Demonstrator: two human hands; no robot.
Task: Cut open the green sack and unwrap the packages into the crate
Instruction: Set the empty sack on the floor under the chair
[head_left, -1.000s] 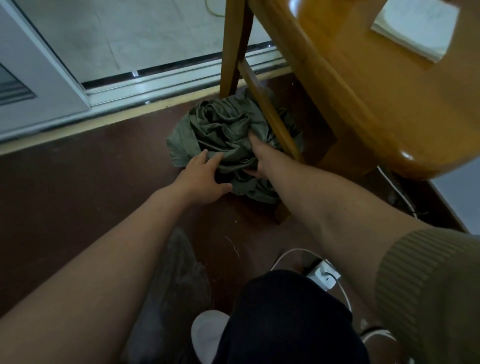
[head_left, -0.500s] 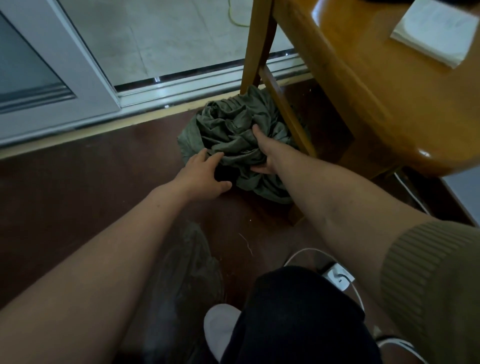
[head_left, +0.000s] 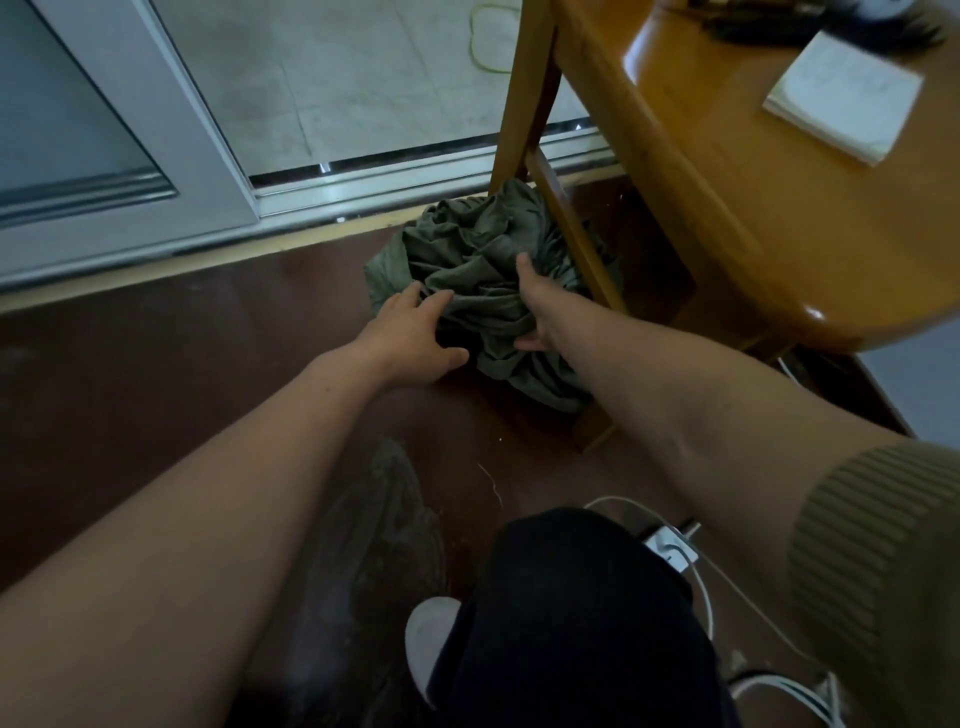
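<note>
A crumpled green sack (head_left: 478, 260) lies on the dark floor, partly under the wooden table beside its leg. My left hand (head_left: 413, 338) rests on the sack's near left edge with fingers curled onto the fabric. My right hand (head_left: 535, 304) presses into the middle of the sack, fingers dug into its folds, thumb underneath. No crate, cutter or packages are in view.
The wooden table (head_left: 727, 208) fills the upper right, with a slanted brace (head_left: 571, 234) crossing over the sack and a white notepad (head_left: 841, 98) on top. A sliding door track (head_left: 415, 171) runs behind. White cables and a charger (head_left: 670, 551) lie near my knee (head_left: 571, 597).
The view has shifted so the sack and the table sit more to the right and higher. Both hands stay on the sack, gripping its folds a little deeper.
</note>
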